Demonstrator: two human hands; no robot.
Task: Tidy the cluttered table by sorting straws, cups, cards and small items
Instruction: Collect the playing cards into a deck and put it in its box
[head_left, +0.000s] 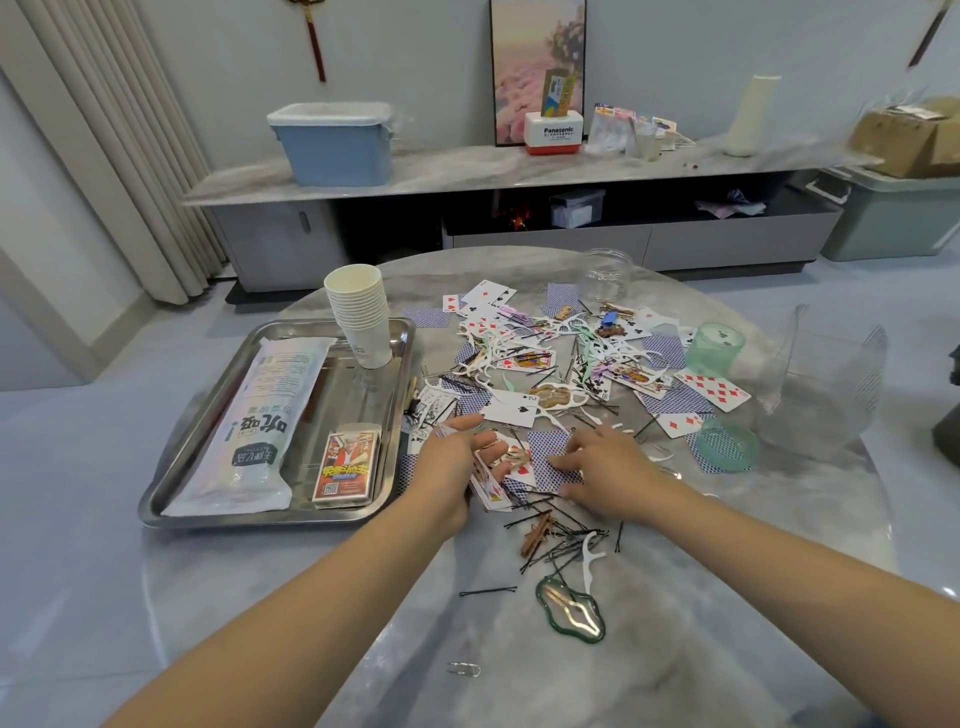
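Playing cards (711, 391), white floss picks (488, 358) and black hairpins (558, 545) lie scattered over the round marble table (675, 649). My left hand (457, 467) holds a small stack of cards (488, 488) near the tray's right edge. Just to its right, my right hand (605, 467) presses its fingers on a blue-backed card (550, 457). In the steel tray (171, 499) at the left are a bag of straws (260, 421), a card box (345, 465) and a stack of paper cups (361, 312).
A green cup (714, 348) and a green lid (727, 444) sit at the right, next to a clear plastic container (826, 384). An empty clear jar (605, 275) stands at the back. A green-rimmed dish (571, 610) and a paper clip (465, 669) lie near me.
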